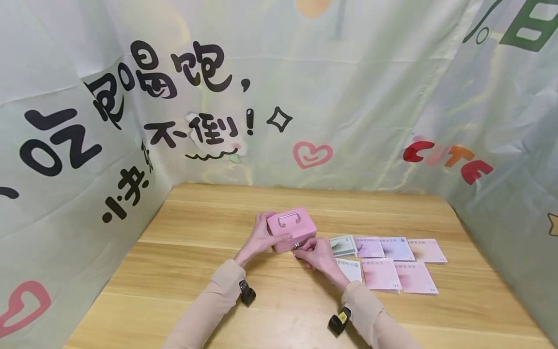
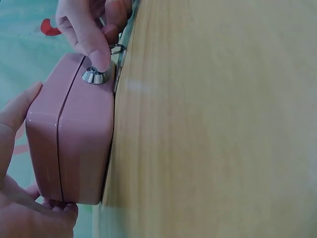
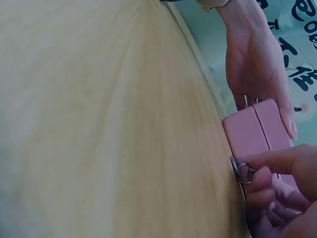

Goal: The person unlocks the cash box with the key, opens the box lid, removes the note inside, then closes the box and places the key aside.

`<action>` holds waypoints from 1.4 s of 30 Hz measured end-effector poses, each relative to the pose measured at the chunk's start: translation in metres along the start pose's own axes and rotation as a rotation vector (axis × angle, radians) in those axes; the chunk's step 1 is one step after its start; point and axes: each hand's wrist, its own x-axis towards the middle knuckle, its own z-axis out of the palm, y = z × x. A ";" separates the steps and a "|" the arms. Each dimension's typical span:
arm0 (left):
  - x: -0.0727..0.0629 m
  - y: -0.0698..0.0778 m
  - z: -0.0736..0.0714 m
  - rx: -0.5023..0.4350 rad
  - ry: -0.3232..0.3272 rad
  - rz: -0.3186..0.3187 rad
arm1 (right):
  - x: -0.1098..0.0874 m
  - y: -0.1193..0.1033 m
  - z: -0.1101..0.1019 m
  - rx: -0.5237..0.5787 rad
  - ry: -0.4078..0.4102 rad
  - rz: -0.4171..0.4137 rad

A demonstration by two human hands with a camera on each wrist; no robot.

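Observation:
A small pink metal cash box (image 1: 307,227), its lid closed and topped by a silver handle (image 1: 289,220), sits on the wooden table. My left hand (image 1: 260,238) grips the box's left end, thumb over the lid and fingers around the side. At the front, my right hand (image 1: 321,254) pinches a key at the round silver lock (image 2: 95,76); the fingertips mostly hide the key. A metal key ring (image 3: 239,173) hangs below those fingers, with another flat metal piece (image 3: 234,163) against the table.
Several banknotes lie in two rows right of the box, including a green one (image 1: 343,246), a purple one (image 1: 368,247), a blue one (image 1: 397,248) and a pink one (image 1: 416,277). My right forearm partly covers the nearer row. Printed fabric walls (image 1: 370,121) enclose the wooden table (image 1: 209,213).

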 end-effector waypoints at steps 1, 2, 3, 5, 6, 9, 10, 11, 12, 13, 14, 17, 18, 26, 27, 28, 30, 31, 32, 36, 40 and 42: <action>0.000 0.001 0.000 0.006 0.001 0.003 | 0.001 0.000 0.000 -0.048 0.016 -0.036; -0.001 0.002 0.000 0.019 0.000 0.008 | 0.001 0.001 0.000 -0.093 0.032 -0.068; -0.002 0.003 -0.001 0.036 -0.004 0.010 | 0.001 0.001 0.001 -0.143 0.051 -0.105; -0.003 0.004 -0.001 0.075 -0.011 0.017 | 0.001 0.003 0.002 -0.212 0.080 -0.171; -0.004 0.005 -0.002 0.094 -0.016 0.024 | 0.001 0.004 0.002 -0.241 0.096 -0.199; -0.005 0.005 -0.003 0.132 -0.036 0.046 | 0.001 0.008 0.003 -0.287 0.124 -0.266; -0.005 0.005 -0.004 0.141 -0.043 0.058 | 0.001 0.009 0.003 -0.293 0.130 -0.285; -0.006 0.005 -0.005 0.148 -0.049 0.073 | 0.001 0.009 0.004 -0.304 0.137 -0.302; -0.006 0.004 -0.006 0.151 -0.055 0.082 | 0.001 0.010 0.004 -0.311 0.144 -0.317; -0.006 0.004 -0.006 0.156 -0.060 0.090 | 0.002 0.010 0.005 -0.323 0.154 -0.337; -0.006 0.004 -0.007 0.159 -0.064 0.098 | 0.002 0.011 0.005 -0.334 0.163 -0.355; -0.006 0.004 -0.007 0.152 -0.067 0.110 | 0.003 0.013 0.007 -0.372 0.205 -0.405; -0.007 0.005 -0.007 0.147 -0.067 0.106 | 0.003 0.013 0.008 -0.378 0.216 -0.417; -0.007 0.007 -0.007 0.200 -0.055 0.113 | 0.003 0.015 0.010 -0.406 0.263 -0.470; -0.007 0.008 -0.007 0.203 -0.052 0.113 | 0.003 0.015 0.010 -0.406 0.261 -0.476; -0.006 0.008 -0.007 0.206 -0.050 0.112 | 0.002 0.015 0.010 -0.405 0.259 -0.480; -0.006 0.008 -0.007 0.205 -0.041 0.109 | 0.002 0.015 0.011 -0.403 0.257 -0.484; -0.006 0.008 -0.007 0.205 -0.037 0.105 | 0.001 0.015 0.011 -0.400 0.256 -0.485; -0.006 0.008 -0.006 0.208 -0.033 0.102 | 0.001 0.015 0.011 -0.395 0.254 -0.485; -0.006 0.008 -0.006 0.215 -0.019 0.108 | -0.002 0.016 0.013 -0.384 0.259 -0.475; -0.006 0.008 -0.006 0.202 -0.009 0.126 | -0.004 0.015 0.014 -0.354 0.266 -0.442; -0.006 0.007 -0.006 0.192 -0.003 0.136 | -0.005 0.014 0.015 -0.334 0.272 -0.418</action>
